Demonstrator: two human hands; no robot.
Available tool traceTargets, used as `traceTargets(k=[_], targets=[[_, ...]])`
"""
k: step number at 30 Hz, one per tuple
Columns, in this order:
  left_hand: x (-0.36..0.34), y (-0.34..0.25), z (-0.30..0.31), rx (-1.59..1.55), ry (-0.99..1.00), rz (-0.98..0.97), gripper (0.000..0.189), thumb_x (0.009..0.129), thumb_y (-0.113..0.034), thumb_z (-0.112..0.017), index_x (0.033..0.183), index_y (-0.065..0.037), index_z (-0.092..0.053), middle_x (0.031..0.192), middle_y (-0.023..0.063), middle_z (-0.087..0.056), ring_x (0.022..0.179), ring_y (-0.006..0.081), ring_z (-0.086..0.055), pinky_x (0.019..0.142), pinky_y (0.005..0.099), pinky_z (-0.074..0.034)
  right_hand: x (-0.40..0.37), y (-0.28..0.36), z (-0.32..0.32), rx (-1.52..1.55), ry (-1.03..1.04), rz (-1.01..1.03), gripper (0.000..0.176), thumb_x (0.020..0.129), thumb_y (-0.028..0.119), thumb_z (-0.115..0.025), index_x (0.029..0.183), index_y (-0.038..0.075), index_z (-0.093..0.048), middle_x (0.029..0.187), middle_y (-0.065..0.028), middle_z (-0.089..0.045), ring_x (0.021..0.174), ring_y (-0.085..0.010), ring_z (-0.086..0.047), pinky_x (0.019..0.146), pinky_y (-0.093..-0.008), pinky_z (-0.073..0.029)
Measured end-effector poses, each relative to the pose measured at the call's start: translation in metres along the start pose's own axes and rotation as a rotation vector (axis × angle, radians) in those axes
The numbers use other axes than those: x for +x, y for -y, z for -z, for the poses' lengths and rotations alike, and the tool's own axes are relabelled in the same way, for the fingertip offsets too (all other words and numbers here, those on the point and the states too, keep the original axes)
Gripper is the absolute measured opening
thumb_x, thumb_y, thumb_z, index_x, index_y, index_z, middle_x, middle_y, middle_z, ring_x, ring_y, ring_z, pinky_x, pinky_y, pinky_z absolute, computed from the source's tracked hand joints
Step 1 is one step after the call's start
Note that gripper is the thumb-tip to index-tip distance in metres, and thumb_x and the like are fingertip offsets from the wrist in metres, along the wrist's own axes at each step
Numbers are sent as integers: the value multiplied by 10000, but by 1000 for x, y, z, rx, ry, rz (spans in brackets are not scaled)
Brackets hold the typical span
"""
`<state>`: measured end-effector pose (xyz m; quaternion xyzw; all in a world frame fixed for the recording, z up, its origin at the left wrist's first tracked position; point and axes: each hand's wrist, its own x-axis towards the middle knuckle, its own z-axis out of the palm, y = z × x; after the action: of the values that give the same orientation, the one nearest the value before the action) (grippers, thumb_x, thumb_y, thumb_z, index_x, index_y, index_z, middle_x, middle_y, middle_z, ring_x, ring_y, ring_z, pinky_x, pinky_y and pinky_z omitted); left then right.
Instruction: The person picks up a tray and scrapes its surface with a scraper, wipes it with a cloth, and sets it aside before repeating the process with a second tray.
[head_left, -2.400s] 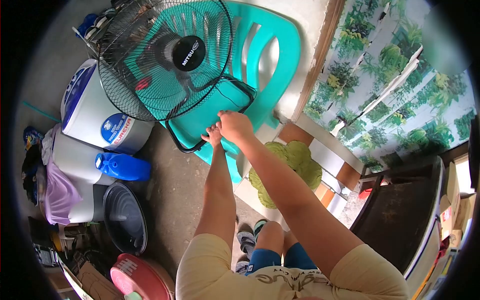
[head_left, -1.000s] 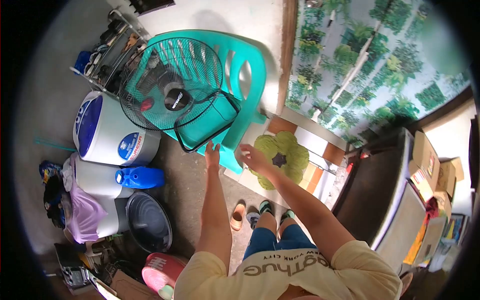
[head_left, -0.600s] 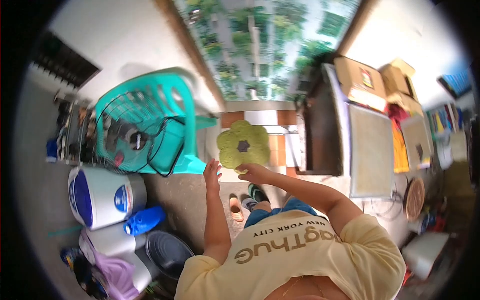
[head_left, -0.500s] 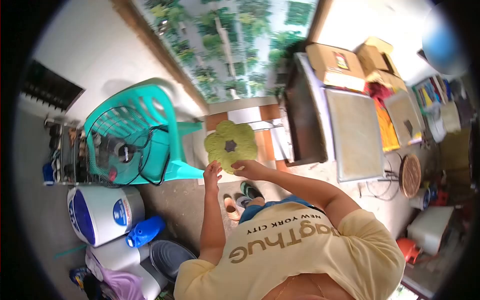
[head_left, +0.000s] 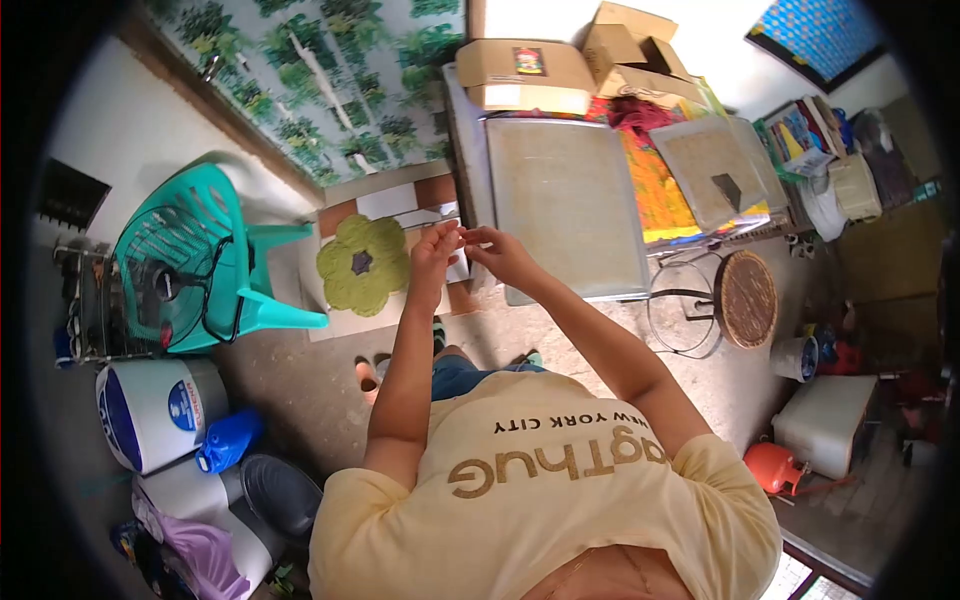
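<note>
My left hand (head_left: 433,250) is raised in front of me, its fingers curled together, the tips pointing toward the other hand. Close beside it, my right hand (head_left: 500,254) has thumb and fingers brought together in a pinch. The fingertips of both hands nearly meet; anything between them is too small to make out. Below and left of the hands, a green flower-shaped mat (head_left: 361,264) with a dark centre lies on the floor tiles. Right of them is a table with a large clear-covered grey board (head_left: 568,205) on it.
A green plastic chair (head_left: 255,290) holding a black fan (head_left: 165,280) stands left. Cardboard boxes (head_left: 525,75) sit at the table's back. A round woven-top stool (head_left: 748,300) is at right, a white washing machine (head_left: 150,410) at lower left. A leaf-patterned curtain (head_left: 330,90) hangs ahead.
My view and body have turned right, toward the table. My hands have moved away from above the green mat and closer together; a step shows in my feet.
</note>
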<state>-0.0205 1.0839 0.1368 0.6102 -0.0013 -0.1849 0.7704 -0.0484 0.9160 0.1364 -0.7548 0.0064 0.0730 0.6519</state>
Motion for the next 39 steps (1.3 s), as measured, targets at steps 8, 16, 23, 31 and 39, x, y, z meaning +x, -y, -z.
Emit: traceTargets(k=[8,16,23,31,39], targets=[[27,15,-87,54,178,52,358,966,-298,-611,1243,-70,-614,1140,15,-673,983,121,-635,809,270,-462,-36,-16,99,-37,-216,14,354,955,230,-645,1235,14,-620,1150,-109,-673,995,-155,-648,853,-292,-523],[37,28,-149,170,230,135,345,972,-317,-590,1225,-83,-604,1099,32,-679,959,130,-637,806,283,-489,-67,-44,185,-40,-326,-100,373,941,262,-654,1211,6,-631,1155,-135,-680,1011,-214,-663,876,-337,-528],[56,63,-225,188,188,143,311,970,-300,-595,1198,-91,-627,1064,37,-685,902,126,-646,767,270,-495,-77,-57,329,-88,-389,-107,395,934,272,-660,1207,-12,-637,1152,-126,-685,1041,-203,-646,904,-318,-504],[51,102,-353,135,26,157,314,970,-273,-605,1210,-72,-631,1053,36,-695,874,106,-643,750,262,-488,-81,-96,519,-122,-318,-189,408,930,276,-661,1206,-23,-630,1140,-144,-684,1022,-204,-647,892,-325,-505],[19,134,-394,102,-51,159,331,958,-262,-629,1204,-42,-634,1022,34,-694,855,94,-621,763,264,-480,-36,-191,644,-851,-359,-199,595,825,427,-735,1280,70,-594,1275,-180,-611,1171,-323,-578,1010,-410,-446]])
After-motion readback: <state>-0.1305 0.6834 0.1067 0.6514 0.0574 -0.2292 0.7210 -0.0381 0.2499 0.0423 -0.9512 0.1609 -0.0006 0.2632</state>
